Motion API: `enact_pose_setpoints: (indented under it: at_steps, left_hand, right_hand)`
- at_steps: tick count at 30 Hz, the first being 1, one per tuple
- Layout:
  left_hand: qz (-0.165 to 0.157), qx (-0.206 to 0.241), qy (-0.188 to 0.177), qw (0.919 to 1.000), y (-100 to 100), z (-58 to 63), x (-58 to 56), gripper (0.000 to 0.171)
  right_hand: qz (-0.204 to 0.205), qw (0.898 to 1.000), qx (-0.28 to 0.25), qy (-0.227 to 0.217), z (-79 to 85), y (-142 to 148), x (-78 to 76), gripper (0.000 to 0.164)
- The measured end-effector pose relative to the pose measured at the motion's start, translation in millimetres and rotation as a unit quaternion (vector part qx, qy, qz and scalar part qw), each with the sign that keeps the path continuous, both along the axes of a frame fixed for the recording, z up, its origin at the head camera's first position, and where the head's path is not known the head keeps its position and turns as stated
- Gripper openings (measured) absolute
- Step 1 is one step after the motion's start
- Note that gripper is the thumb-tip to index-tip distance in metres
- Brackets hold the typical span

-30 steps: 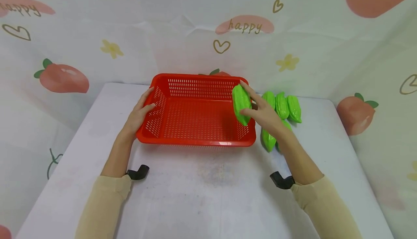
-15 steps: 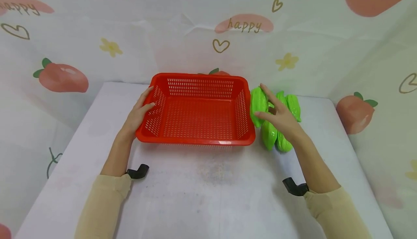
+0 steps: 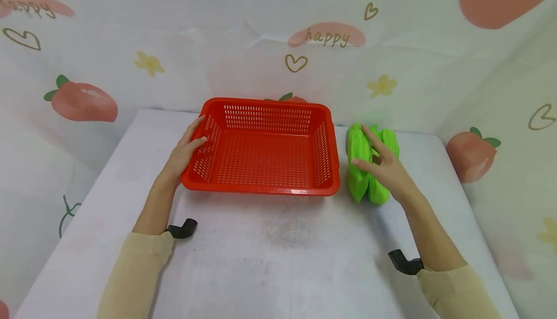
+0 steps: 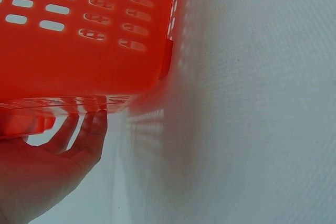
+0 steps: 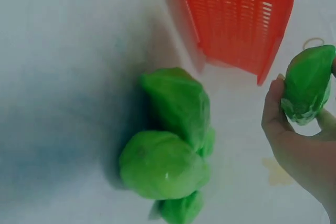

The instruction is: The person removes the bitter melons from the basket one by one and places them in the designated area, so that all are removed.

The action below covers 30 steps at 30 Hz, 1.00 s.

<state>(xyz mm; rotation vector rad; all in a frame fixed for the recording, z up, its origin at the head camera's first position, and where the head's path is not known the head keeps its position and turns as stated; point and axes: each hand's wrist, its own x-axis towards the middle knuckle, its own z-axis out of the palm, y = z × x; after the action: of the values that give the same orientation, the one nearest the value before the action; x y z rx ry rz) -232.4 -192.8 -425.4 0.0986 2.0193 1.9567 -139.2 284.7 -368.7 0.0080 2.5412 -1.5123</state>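
A red perforated plastic basket (image 3: 261, 190) stands on the white tabletop. At its left end my left hand (image 3: 179, 159) grips the rim, thumb over the inner side; the left wrist view shows its fingers at the outer wall. To the right of the basket, my right hand (image 3: 388, 171) holds a glossy green, ridged star fruit (image 3: 359, 145) between thumb and fingers. The right wrist view shows this held star fruit (image 5: 307, 80) raised above the table. Below and beside it, several similar star fruits (image 3: 378, 192) lie grouped, partly hidden by the hand and the held one.
A white cloth backdrop (image 3: 243, 63) printed with peaches, hearts and flowers hangs behind the table. The white tabletop (image 3: 278, 251) stretches in front of the basket. A black band piece (image 3: 183, 229) sits at each wrist.
My right hand has carried the star fruit from over the basket's right end rightward, to above the other star fruits. The left hand has stayed at the basket's rim.
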Motion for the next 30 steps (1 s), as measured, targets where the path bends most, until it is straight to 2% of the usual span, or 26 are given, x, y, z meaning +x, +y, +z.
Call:
enact_pose_setpoints:
  at_steps: [12,13,19,20,30]
  left_hand:
    - [0.007,-0.002,-0.001,1.0,2,-1.2,-3.3,0.057]
    - [0.005,-0.002,0.001,1.0,3,2.2,-1.3,0.057]
    - [0.007,-0.006,0.004,1.0,2,0.2,-1.2,0.057]
    - [0.01,-0.006,0.003,0.9999,1,-3.8,-3.1,0.056]
    - [0.009,0.005,0.002,0.9999,0,-2.7,-1.9,0.056]
  right_hand:
    - [-0.026,1.0,0.012,-0.01,-11.3,22,13.1,0.082]
    - [-0.027,0.999,0.013,-0.011,-12.2,24,14.3,0.082]
    - [-0.039,0.999,0.015,-0.017,-16.0,37,23.8,0.081]
    - [-0.04,0.999,0.016,-0.017,-16.7,39,25.1,0.08]
    - [-0.037,0.998,0.047,-0.009,-18.3,57,37.4,0.077]
